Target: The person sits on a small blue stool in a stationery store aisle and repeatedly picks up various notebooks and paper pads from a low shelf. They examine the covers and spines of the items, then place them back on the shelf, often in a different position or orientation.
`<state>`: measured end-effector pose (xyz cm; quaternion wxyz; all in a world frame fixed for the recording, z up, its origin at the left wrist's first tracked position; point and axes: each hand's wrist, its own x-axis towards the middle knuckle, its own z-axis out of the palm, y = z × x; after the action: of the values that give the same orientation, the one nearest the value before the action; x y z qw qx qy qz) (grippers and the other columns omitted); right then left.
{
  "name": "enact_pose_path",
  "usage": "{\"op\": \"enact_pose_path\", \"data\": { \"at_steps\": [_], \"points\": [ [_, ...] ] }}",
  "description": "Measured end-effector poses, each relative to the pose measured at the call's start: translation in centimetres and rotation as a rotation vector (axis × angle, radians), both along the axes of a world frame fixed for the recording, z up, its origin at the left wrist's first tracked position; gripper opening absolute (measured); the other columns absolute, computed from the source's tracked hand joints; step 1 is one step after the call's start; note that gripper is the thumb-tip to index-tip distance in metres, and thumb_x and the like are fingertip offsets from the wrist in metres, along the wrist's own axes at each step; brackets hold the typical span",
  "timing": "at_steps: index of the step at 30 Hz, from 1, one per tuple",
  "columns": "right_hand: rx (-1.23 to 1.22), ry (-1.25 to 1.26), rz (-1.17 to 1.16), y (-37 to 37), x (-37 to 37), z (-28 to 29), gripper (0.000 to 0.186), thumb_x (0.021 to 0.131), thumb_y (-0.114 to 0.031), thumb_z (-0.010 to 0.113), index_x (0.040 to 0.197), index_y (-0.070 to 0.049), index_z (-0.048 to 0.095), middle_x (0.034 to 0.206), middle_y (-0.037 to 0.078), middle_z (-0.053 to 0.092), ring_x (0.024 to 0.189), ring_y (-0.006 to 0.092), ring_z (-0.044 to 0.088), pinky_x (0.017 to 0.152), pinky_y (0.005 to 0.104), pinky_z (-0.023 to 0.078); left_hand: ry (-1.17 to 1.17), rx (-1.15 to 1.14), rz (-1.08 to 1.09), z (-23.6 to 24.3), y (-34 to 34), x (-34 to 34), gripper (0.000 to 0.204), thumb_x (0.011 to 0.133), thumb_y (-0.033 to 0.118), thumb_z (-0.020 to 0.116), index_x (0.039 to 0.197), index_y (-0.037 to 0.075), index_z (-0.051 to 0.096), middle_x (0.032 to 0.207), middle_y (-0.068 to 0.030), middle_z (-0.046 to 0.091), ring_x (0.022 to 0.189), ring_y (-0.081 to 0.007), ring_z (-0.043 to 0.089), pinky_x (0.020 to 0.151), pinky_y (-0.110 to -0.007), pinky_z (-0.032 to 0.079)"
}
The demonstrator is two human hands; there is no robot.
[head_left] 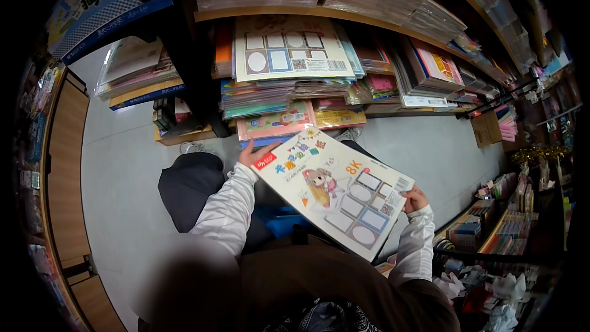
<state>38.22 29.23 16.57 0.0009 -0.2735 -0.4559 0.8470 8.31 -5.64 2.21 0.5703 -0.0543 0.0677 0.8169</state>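
Note:
A large cream paper pad (335, 193) with a cartoon girl and a grid of frame designs on its cover lies tilted above my lap. My left hand (251, 154) grips its upper left corner, fingers partly hidden beneath. At the right edge my right hand (415, 199) pinches the pad with the thumb on top. Beyond it, a similar cream pad (292, 55) lies on a shelf stack of flat packs. Below that stack sit a pink pack (275, 122) and a yellow pack (339, 117).
An upper shelf (258, 11) bears piles of wrapped paper. A black post (192, 55) stands left of the stack. Wooden cabinets (67, 178) line the left side. On the right are a cardboard box (485, 129) and racks of notebooks (510, 232). Grey tiled floor (123, 166) lies between.

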Motion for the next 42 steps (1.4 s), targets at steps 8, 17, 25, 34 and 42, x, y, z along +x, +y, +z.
{"op": "enact_pose_path", "data": {
  "at_steps": [8,17,25,34,42],
  "points": [
    [0.013,-0.042,-0.051,-4.5,-8.7,-2.4,0.04,0.072,0.0,0.05,0.11,0.0,0.04,0.085,0.017,0.056,0.051,0.0245,0.055,0.036,0.0254,0.042,-0.13,-0.264,0.299,-1.1,-0.9,-2.1,0.075,0.07,0.057,0.049,0.123,0.006,0.029,0.126,-0.0162,0.032,0.114,-0.0337,0.032,0.093,-0.046,0.026],
    [-0.14,-0.105,-0.172,-10.1,-17.0,-12.2,0.042,0.077,0.005,0.044,0.117,-0.005,0.032,0.094,0.019,0.052,0.065,0.0296,0.056,0.039,0.028,0.041,0.039,-0.404,0.462,-6.1,0.8,-4.1,0.034,0.079,0.015,0.048,0.111,0.005,0.043,0.1,-0.0099,0.054,0.093,-0.025,0.052,0.08,-0.038,0.043],
    [-0.271,-0.207,-0.222,-10.7,-25.4,-18.3,0.044,0.079,0.004,0.045,0.115,-0.019,0.035,0.103,0.007,0.051,0.089,0.026,0.054,0.073,0.0389,0.047,0.033,-0.571,0.476,-5.2,1.4,-5.2,0.04,0.072,-0.005,0.049,0.111,0.006,0.042,0.101,-0.0097,0.052,0.09,-0.0266,0.053,0.075,-0.04,0.045],
    [-0.192,-0.293,-0.205,-10.9,-32.5,-22.6,0.03,0.079,-0.003,0.052,0.105,-0.014,0.042,0.085,0.009,0.056,0.07,0.0241,0.059,0.056,0.0346,0.051,0.005,-0.782,0.539,-8.2,0.4,-7.6,0.026,0.079,-0.001,0.047,0.104,0.003,0.045,0.098,-0.0093,0.052,0.091,-0.0224,0.052,0.076,-0.031,0.046],
    [-0.154,-0.484,0.033,-8.9,-32.5,-22.3,0.02,0.08,-0.014,0.052,0.094,-0.001,0.048,0.088,0.014,0.059,0.078,0.0217,0.059,0.061,0.0269,0.049,0.26,-1.169,0.621,-9.5,2.2,-8.4,0.032,0.078,-0.004,0.047,0.109,0.001,0.041,0.09,-0.0127,0.055,0.071,-0.0235,0.059,0.055,-0.024,0.049]
  ]
}}
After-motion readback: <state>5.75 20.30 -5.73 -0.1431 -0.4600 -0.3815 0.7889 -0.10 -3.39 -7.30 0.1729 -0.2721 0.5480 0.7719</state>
